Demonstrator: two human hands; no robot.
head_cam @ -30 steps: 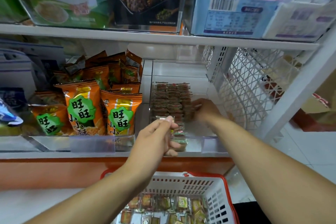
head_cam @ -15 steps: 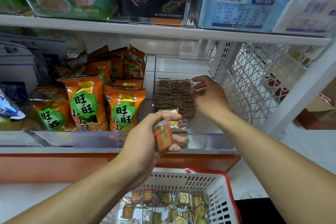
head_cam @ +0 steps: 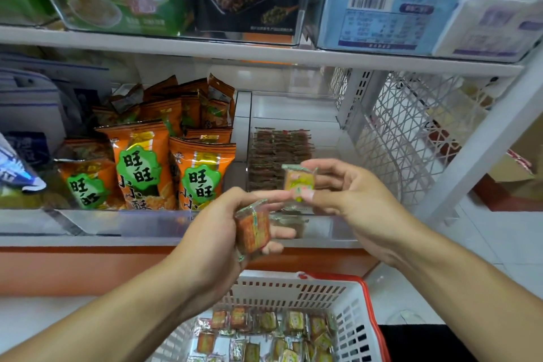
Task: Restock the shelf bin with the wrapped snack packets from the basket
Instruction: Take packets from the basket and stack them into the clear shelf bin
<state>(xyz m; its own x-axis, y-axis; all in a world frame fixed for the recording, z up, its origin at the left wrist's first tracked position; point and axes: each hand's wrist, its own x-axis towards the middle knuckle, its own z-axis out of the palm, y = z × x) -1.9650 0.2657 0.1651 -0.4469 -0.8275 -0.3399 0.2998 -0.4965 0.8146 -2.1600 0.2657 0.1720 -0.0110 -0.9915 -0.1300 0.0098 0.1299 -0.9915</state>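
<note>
My left hand (head_cam: 217,226) grips a small stack of wrapped snack packets (head_cam: 253,228), orange-red with clear wrap, in front of the shelf edge. My right hand (head_cam: 349,200) pinches a single yellow-green packet (head_cam: 298,181) between thumb and fingers, just above and right of the left hand. Behind both hands stands the clear shelf bin (head_cam: 326,138), with rows of brown packets (head_cam: 279,153) lined up inside. Below, a white basket with a red rim (head_cam: 364,300) holds several more loose packets (head_cam: 276,332).
Orange snack bags (head_cam: 141,167) fill the bin to the left. A white shelf board (head_cam: 264,54) with boxed goods runs overhead. A white lattice panel (head_cam: 411,132) closes the shelf's right side. The orange shelf base (head_cam: 73,267) lies below.
My right hand has come back out of the bin toward the left hand and now pinches one packet. The left hand has risen slightly with its stack.
</note>
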